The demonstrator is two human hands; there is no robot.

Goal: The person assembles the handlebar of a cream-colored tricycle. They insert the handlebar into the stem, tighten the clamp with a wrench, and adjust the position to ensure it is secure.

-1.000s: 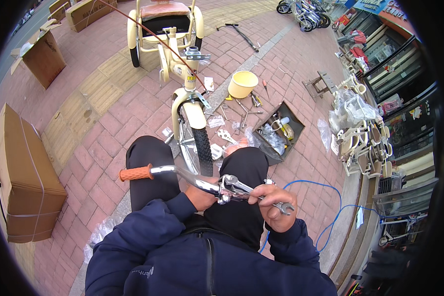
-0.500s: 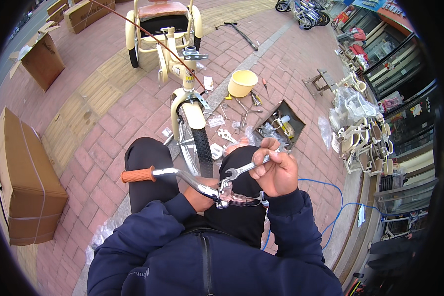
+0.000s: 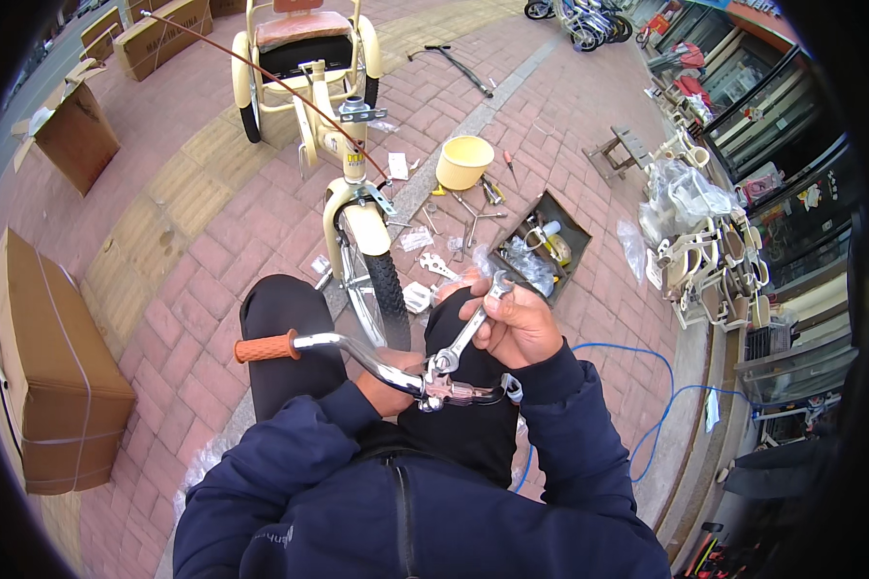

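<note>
A chrome handlebar (image 3: 350, 345) with an orange rubber grip (image 3: 267, 347) lies across my lap. My left hand (image 3: 388, 391) is closed around it from below, close to a metal clamp (image 3: 440, 388); its fingertips are hidden behind the bar. Between the thumb and fingers of my right hand (image 3: 517, 326) is a silver combination wrench (image 3: 474, 333). The wrench slants down, its lower end against the top of the clamp. Whether that end is seated on a nut cannot be made out.
Ahead stands a cream tricycle (image 3: 353, 145) with its front wheel (image 3: 388, 299) near my knees. Loose tools, a yellow bucket (image 3: 464, 162) and an open toolbox (image 3: 574, 227) lie to its right. A large carton (image 3: 58, 386) is at left; a blue hose (image 3: 661, 362) at right.
My right hand has moved slightly down and left and turned the wrench steeper, bringing its lower end onto the clamp. My left hand keeps hold of the handlebar.
</note>
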